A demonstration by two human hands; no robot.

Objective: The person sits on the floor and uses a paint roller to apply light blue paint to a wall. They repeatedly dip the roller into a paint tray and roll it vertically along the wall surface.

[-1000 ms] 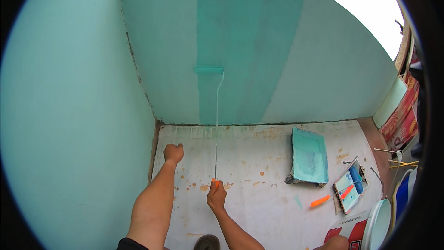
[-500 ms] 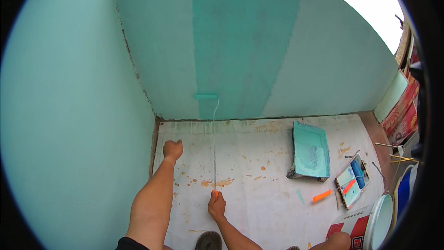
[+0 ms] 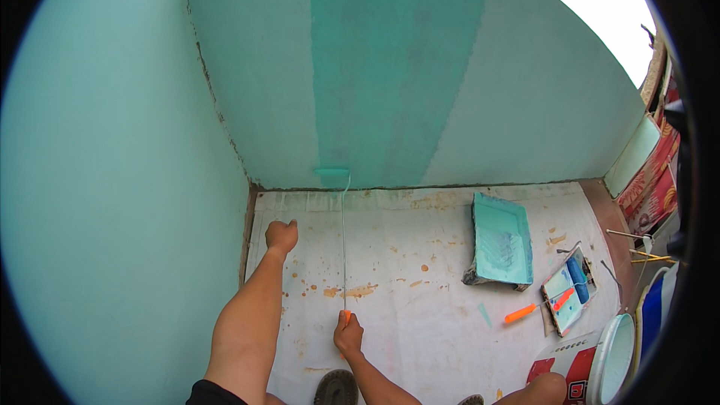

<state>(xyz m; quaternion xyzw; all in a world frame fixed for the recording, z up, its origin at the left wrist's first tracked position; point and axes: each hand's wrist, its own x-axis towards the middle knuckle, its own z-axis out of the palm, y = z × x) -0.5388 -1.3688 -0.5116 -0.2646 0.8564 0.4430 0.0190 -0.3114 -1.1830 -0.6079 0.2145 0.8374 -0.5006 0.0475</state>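
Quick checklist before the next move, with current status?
1. Right hand gripping roller by its orange handle: ok.
2. Roller at the wall: ok, low down, near its bottom edge.
3. Paint in large tray: ok, teal paint shows; depth unclear.
4. Left hand free: cannot tell; fingers curled, nothing seen in it.
5. Floor sheet clean: not ok, orange-brown spots on it.
6. Enough paint on roller: cannot tell.
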